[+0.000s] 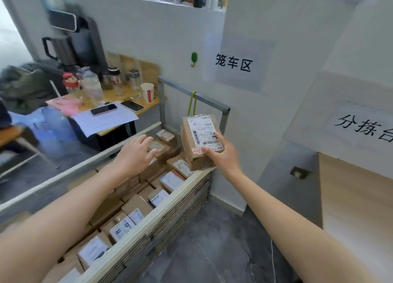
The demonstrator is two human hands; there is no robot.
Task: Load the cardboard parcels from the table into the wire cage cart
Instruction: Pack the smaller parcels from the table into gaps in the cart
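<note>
My right hand (219, 153) grips a small cardboard parcel (196, 138) with a white shipping label, holding it above the near right rim of the wire cage cart (170, 199). Thumb lies on the label, fingers wrap underneath. My left hand (136, 150) reaches over the cart with fingers spread and relaxed, hovering over or touching a labelled parcel (159, 147) on the pile. The cart holds several brown parcels (136, 206) packed close together, most with white labels up.
A wooden desk (119, 99) with phones, bottles, a paper cup and papers stands behind the cart's far side. A white wall with paper signs rises on the right. The edge of a wooden sorting table (357, 199) shows at far right. Grey floor lies below.
</note>
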